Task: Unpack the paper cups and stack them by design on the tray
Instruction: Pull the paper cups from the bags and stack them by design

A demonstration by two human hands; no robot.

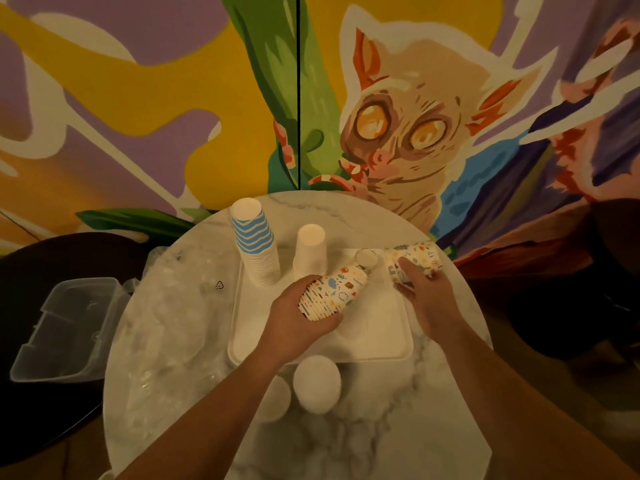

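While my left hand point(298, 306) grips a patterned cup stack point(334, 294) over the tray point(377, 348), my right hand point(424, 296) grips another patterned stack point(415, 259) at the tray's far right edge; bare tray floor lies between them.

Dim warm light, soft focus, seemingly wide-angle bending at edges

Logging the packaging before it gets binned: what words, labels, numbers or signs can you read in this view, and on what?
No readable words or numbers anywhere.
Recycling triangle sign, printed on the clear plastic wrap; any code inside it is too small to read.
Small printed marks on the patterned cups in the left hand: too blurred to read.
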